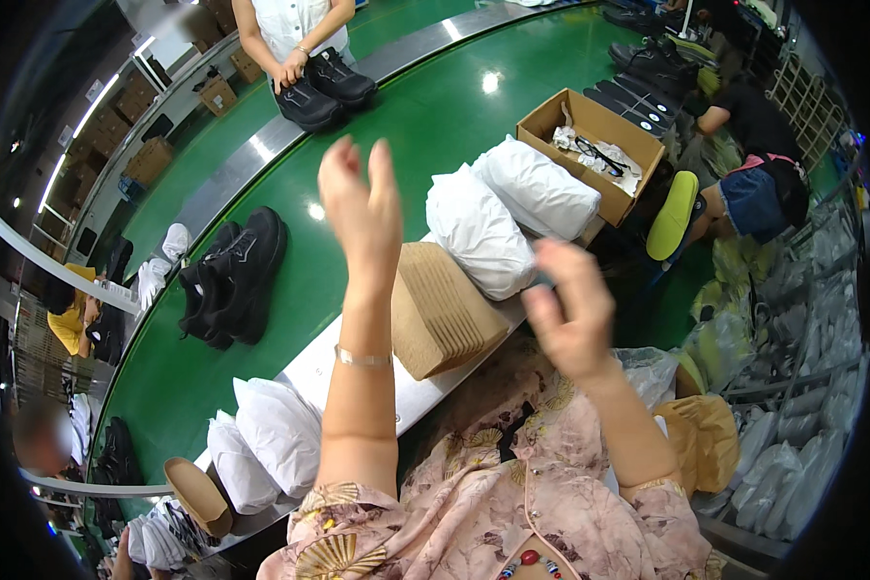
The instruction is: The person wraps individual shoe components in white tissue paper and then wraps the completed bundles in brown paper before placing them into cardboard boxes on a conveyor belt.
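Above the green belt my left hand point(362, 208) is raised, fingers apart and holding nothing. My right hand point(578, 314), smeared a little by motion, is at the near end of a white paper-wrapped bundle point(478, 227). Its thumb and fingers are apart with nothing visible between them; contact with the wrapping I cannot tell. A second white bundle point(536, 184) lies alongside the first. Between my forearms stands a stack of nested brown cardboard inserts point(445, 314) on a pale ledge point(314, 372).
Black shoes point(246, 275) sit on the green belt point(411, 126) at left. An open cardboard box point(643, 198) holds paper and a dark strap. More white bundles point(275, 430) lie near left. Across the belt, a co-worker's hands point(290, 70) touch black shoes point(309, 101). Another person bends at far right.
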Action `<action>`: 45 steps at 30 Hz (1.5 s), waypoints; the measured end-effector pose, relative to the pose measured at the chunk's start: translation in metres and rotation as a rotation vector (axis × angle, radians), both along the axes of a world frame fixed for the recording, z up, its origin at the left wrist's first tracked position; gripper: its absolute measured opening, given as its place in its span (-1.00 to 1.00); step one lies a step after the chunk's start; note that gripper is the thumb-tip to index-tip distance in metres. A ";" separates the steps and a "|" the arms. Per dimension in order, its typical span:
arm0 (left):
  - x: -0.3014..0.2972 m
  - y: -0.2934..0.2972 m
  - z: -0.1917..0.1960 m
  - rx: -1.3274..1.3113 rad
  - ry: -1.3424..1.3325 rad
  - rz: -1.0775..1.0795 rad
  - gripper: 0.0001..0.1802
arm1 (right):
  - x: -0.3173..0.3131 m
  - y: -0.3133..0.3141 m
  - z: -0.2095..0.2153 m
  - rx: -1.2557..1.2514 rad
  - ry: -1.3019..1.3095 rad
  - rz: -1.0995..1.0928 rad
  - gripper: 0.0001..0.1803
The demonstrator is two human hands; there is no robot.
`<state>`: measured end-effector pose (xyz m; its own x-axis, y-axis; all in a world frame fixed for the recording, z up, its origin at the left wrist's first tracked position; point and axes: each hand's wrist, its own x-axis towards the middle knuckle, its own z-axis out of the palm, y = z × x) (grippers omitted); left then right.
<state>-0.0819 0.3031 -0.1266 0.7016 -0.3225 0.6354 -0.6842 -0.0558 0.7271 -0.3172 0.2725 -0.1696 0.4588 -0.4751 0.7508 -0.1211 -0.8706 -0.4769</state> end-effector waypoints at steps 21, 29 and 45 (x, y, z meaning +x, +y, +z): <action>-0.057 0.121 -0.060 -0.316 0.237 0.074 -0.75 | 0.099 0.056 -0.068 0.505 0.546 0.086 -0.44; -0.093 0.153 0.008 -0.606 0.737 -0.824 -0.79 | -0.012 0.058 -0.003 0.952 -0.179 0.647 -0.08; -0.273 0.057 -0.160 0.464 1.381 -1.157 -0.62 | -0.314 0.142 -0.277 1.163 -0.296 -0.931 -0.54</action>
<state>-0.3547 0.3603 -0.2863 -0.0875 -0.9164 -0.3905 0.4666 -0.3840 0.7968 -0.6311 0.4147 -0.4469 -0.4251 -0.8767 -0.2253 -0.1783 0.3252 -0.9287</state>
